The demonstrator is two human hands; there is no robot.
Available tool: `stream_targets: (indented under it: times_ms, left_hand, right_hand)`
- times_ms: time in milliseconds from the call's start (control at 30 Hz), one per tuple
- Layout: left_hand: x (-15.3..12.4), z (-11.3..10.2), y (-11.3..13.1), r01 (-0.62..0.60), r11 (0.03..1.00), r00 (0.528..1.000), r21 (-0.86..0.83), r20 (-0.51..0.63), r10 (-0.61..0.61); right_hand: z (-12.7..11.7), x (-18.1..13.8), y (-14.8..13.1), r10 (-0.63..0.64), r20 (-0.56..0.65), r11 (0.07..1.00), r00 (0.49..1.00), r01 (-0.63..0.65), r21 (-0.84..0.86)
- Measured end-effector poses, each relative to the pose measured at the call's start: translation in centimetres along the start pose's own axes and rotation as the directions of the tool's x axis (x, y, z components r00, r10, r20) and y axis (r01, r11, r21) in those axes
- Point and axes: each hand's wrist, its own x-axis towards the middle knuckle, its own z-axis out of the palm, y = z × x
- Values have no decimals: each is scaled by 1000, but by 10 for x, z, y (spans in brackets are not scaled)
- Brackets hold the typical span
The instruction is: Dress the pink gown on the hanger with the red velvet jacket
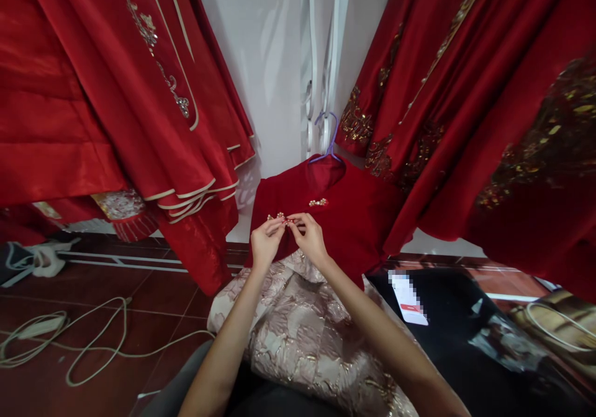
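A small dark red garment (354,218) on a purple hanger (328,141) lies in front of me, over pale brocade fabric (302,336) on my lap. My left hand (265,243) and my right hand (308,236) meet at its front, both pinching a small gold frog clasp (279,217). A second gold clasp (318,203) sits fastened higher on the garment, near the collar.
Long red embroidered robes hang at the left (116,94) and right (488,107), with a white wall (274,63) between. A white cable with a power strip (60,336) trails on the dark red tiled floor. A black bag with a white label (410,299) lies at the right.
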Motion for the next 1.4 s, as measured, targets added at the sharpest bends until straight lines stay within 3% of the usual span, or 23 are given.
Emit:
stream_targets:
  times_ms: [133, 300, 400, 500, 567, 667, 767, 867, 1000, 1133, 1233, 1300, 1400]
  left_hand:
    - [4, -6, 2, -25, 996, 998, 87, 58, 20]
    - [20, -17, 9, -185, 949, 966, 256, 223, 128]
    - [21, -24, 13, -262, 907, 944, 329, 282, 170]
    - [1, -27, 12, -338, 850, 938, 403, 216, 271]
    - [-23, -27, 7, -354, 797, 933, 489, 127, 336]
    - [-58, -22, -11, -282, 755, 934, 592, -11, 357]
    - [-75, -19, -31, -236, 744, 933, 626, -67, 353]
    - [-76, -20, -40, -230, 735, 934, 638, -69, 351]
    - [-69, -26, -37, -253, 692, 943, 676, 15, 331]
    - [-61, -33, -31, -174, 660, 977, 731, 46, 207]
    - [-55, -38, -19, -119, 643, 988, 757, 25, 153]
    - [-55, -40, -8, -133, 673, 979, 727, -9, 202]
    - [-67, -35, 6, -195, 740, 900, 644, -183, 396]
  right_hand:
    - [2, 1, 0, -14, -11, 1000, 1000, 14, -28]
    - [2, 4, 0, 6, -49, 999, 999, -8, -47]
    - [-8, 2, -3, 46, 39, 999, 998, -47, 25]
    - [-27, -10, -6, 109, 138, 986, 984, -125, 109]
    - [-41, -24, -8, 170, 142, 977, 975, -186, 105]
    - [-57, -45, -11, 268, 121, 960, 956, -275, 47]
    - [-66, -58, -13, 296, 148, 954, 944, -286, -85]
    - [-70, -64, -13, 305, 160, 926, 939, -253, -282]
    - [-72, -68, -12, 328, 9, 812, 945, -277, -514]
    - [-71, -70, -12, 287, 47, 816, 957, -219, -536]
    - [-68, -71, -10, 388, 174, 833, 905, -263, -487]
    - [-66, -71, -6, 451, 234, 830, 861, -308, -466]
    - [-63, -72, 1, 455, 150, 812, 878, -340, -475]
